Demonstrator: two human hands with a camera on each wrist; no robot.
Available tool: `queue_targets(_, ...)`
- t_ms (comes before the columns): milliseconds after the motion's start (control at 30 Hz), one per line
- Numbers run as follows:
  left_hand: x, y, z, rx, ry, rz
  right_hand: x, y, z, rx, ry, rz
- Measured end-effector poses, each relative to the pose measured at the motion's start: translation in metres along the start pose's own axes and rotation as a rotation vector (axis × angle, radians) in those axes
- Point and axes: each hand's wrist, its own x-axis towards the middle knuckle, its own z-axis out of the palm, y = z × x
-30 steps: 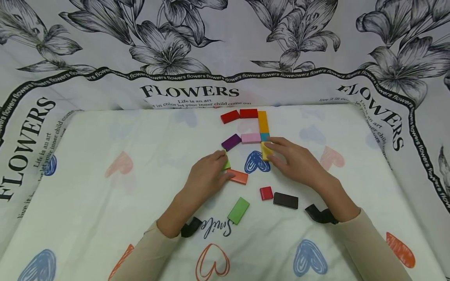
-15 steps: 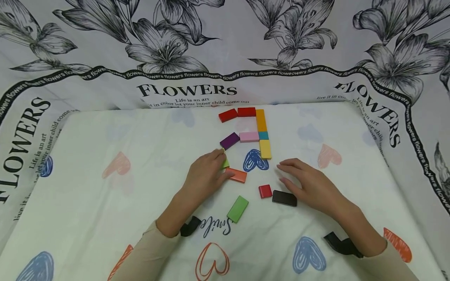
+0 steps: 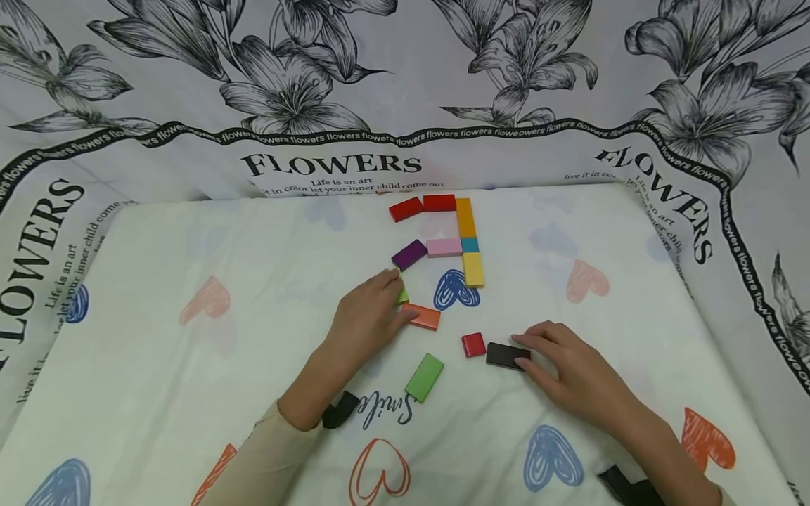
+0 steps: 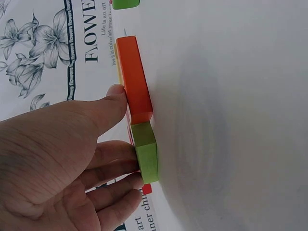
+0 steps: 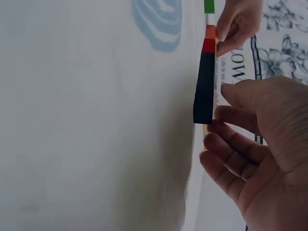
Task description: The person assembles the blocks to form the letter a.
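Observation:
My left hand (image 3: 367, 309) stays at the corner where a lime green block (image 4: 146, 153) meets an orange block (image 3: 424, 317). Its thumb touches the orange one, and its fingers lie along the lime one, partly covering it in the head view. Beside a black block (image 3: 508, 355), my right hand (image 3: 566, 365) has its thumb and index finger spread around the right end, fingertips right at the edges. Left of the black block lies a small red block (image 3: 473, 345). A green block (image 3: 425, 377) lies slanted nearer the front.
Farther back, two red blocks (image 3: 439, 203), an orange-yellow block (image 3: 465, 218), a small blue block (image 3: 470, 244), a yellow block (image 3: 473, 270), a pink block (image 3: 444, 247) and a purple block (image 3: 409, 254) form an angular figure. A white heart-printed cloth (image 3: 158, 393) lies beneath.
My right hand has left the yellow block and come down and toward me to the black block. The left hand keeps its place at the lime and orange blocks.

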Motion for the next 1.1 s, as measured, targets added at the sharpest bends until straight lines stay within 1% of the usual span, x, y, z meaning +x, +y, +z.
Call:
queue_targets(133, 0.000, 0.001, -0.001, -0.014, 0.002, 0.005, -0.007, 0.000, 0.001, 0.011, -0.003, 0.014)
queue_targets(400, -0.001, 0.000, -0.001, -0.034, 0.015, 0.003, -0.010, -0.001, 0.003, 0.009, 0.025, -0.008)
queue_targets(633, -0.001, 0.000, 0.000, -0.043, 0.017, 0.003, -0.007, -0.005, 0.003, 0.000, -0.006, -0.005)
queue_targets(833, -0.003, -0.002, 0.001, -0.036, 0.005, -0.006, -0.003, -0.010, 0.001, 0.011, -0.049, 0.019)
queue_targets(933, -0.004, -0.002, 0.001, -0.042, 0.011, -0.008, -0.002, -0.011, 0.000, 0.027, -0.047, 0.021)
queue_targets(1100, -0.001, -0.001, 0.001, -0.050, 0.015, -0.003, 0.003, -0.005, -0.005, 0.024, -0.024, -0.005)
